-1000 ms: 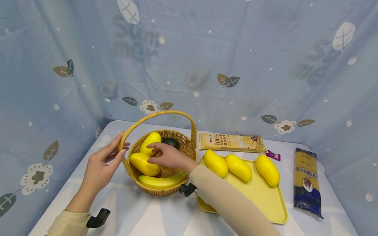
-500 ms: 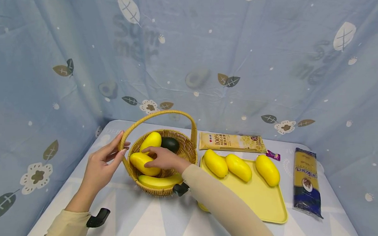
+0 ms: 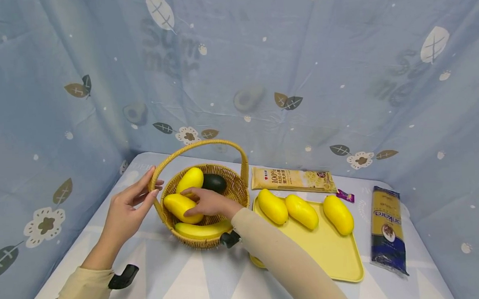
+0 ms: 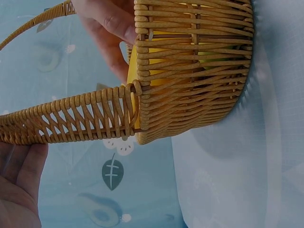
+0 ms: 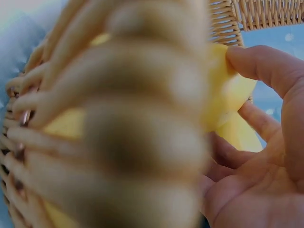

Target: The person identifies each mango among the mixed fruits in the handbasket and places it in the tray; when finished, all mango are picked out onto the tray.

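A wicker basket (image 3: pixel 205 244) with a tall arched handle (image 3: pixel 208 142) stands at the left of the table. My left hand (image 3: pixel 125 214) holds the handle's left side low down, thumb on one side and fingers on the other. Inside the basket, my right hand (image 3: pixel 211 202) grips a yellow mango (image 3: pixel 175 205), its thumb and fingertips on opposite sides, as the right wrist view shows. Behind that lies another mango (image 3: pixel 190 180), beside a dark green avocado (image 3: pixel 214 183). A banana (image 3: pixel 201 230) rests along the basket's near side. The blurred basket rim hides much of the right wrist view.
Right of the basket, a yellow tray (image 3: pixel 335 262) bears three mangoes (image 3: pixel 303 212), partly under my right sleeve. A pasta packet (image 3: pixel 294 179) lies behind it near a small purple wrapper (image 3: pixel 345 196). A blue and gold packet (image 3: pixel 387 232) lies far right. Patterned curtains surround the table.
My right hand has moved slightly left and down onto the front mango, uncovering more of the avocado. The left hand stays on the handle.
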`<action>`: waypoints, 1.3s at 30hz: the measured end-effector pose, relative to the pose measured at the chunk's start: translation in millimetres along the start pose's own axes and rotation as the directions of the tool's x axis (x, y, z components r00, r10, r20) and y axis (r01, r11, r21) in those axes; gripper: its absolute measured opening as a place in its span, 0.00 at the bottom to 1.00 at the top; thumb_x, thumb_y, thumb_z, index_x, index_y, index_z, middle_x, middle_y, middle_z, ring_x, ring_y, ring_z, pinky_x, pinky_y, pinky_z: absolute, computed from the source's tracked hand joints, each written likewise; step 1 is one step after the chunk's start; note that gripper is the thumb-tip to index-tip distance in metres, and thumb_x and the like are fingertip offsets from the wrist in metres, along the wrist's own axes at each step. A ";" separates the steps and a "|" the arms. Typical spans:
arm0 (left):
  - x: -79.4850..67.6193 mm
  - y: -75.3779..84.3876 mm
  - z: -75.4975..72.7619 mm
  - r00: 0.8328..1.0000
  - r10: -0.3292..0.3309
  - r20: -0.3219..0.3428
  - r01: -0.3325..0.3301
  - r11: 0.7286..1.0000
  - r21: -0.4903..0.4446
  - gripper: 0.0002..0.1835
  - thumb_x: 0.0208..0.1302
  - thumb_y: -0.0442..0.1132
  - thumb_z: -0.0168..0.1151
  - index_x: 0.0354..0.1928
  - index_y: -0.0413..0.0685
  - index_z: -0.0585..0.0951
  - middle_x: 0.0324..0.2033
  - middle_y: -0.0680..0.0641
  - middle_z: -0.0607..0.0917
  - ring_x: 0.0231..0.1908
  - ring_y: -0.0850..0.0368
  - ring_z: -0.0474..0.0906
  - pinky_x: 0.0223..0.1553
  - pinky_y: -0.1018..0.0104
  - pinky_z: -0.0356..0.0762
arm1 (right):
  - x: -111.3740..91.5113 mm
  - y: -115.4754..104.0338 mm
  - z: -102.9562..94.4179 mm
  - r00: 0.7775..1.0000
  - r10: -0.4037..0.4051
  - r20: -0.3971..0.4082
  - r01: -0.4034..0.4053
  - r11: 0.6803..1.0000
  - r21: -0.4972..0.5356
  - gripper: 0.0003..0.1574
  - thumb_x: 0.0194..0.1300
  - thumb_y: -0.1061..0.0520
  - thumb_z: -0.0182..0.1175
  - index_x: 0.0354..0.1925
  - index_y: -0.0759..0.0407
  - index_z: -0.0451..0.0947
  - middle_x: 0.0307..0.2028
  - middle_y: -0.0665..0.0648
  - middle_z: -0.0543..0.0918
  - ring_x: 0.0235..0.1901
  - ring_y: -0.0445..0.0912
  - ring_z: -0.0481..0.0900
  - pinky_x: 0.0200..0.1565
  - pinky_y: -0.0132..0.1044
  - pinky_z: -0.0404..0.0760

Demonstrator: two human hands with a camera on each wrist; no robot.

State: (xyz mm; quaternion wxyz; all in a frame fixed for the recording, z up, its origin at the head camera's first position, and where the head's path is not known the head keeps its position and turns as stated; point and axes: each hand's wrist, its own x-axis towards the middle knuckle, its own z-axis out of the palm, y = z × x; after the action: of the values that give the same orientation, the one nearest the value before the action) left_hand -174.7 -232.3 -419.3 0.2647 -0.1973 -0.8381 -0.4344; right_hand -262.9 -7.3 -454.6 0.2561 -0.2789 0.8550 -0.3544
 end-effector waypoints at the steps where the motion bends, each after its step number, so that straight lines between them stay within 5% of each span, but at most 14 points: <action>1: -0.2 -0.2 -0.1 1.000 -0.001 -0.001 0.001 1.000 0.002 0.40 0.63 0.21 0.66 0.74 0.55 0.70 0.49 0.41 0.88 0.51 0.81 0.77 0.49 0.85 0.75 | -0.5 -0.2 0.0 1.000 0.001 0.002 -0.001 1.000 -0.004 0.43 0.66 0.43 0.69 0.75 0.42 0.65 0.69 0.51 0.73 0.67 0.44 0.71 0.65 0.37 0.74; 19: -1.3 -1.2 0.4 1.000 -0.002 -0.006 0.002 1.000 0.006 0.39 0.63 0.22 0.67 0.74 0.54 0.71 0.49 0.41 0.88 0.51 0.81 0.77 0.48 0.85 0.75 | -16.6 -9.0 0.5 0.994 -0.059 -0.093 0.038 0.976 -0.214 0.43 0.66 0.42 0.69 0.75 0.42 0.65 0.65 0.51 0.77 0.57 0.41 0.75 0.59 0.34 0.76; 23: -1.1 -1.5 1.0 1.000 0.003 -0.005 -0.003 1.000 0.009 0.39 0.63 0.22 0.67 0.74 0.55 0.70 0.49 0.41 0.88 0.51 0.81 0.77 0.49 0.85 0.75 | -24.3 -7.9 -4.7 0.990 -0.065 -0.125 0.035 0.974 -0.226 0.43 0.66 0.41 0.67 0.75 0.40 0.65 0.66 0.52 0.75 0.58 0.43 0.75 0.57 0.35 0.77; 30: -0.2 -1.0 1.4 1.000 -0.005 -0.006 0.005 1.000 0.010 0.39 0.62 0.22 0.67 0.74 0.52 0.71 0.49 0.40 0.88 0.51 0.81 0.76 0.48 0.86 0.74 | -41.4 -1.0 -15.8 0.984 -0.056 -0.169 0.022 0.981 -0.195 0.43 0.66 0.38 0.66 0.75 0.34 0.63 0.62 0.54 0.73 0.45 0.43 0.75 0.44 0.35 0.78; 39: -0.6 1.2 1.0 1.000 -0.029 -0.008 0.029 0.999 0.013 0.39 0.64 0.23 0.67 0.74 0.58 0.70 0.49 0.41 0.88 0.50 0.80 0.77 0.48 0.86 0.75 | -72.6 5.3 -30.7 0.968 -0.105 -0.229 0.060 0.979 -0.196 0.43 0.66 0.38 0.66 0.75 0.33 0.63 0.57 0.53 0.72 0.44 0.45 0.75 0.44 0.38 0.78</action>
State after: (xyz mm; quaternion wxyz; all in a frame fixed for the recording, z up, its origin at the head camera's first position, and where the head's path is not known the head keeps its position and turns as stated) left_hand -173.8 -230.9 -419.4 0.2629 -0.1815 -0.8427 -0.4334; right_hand -232.2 57.8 -422.2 0.1091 -0.2928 0.8966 -0.3138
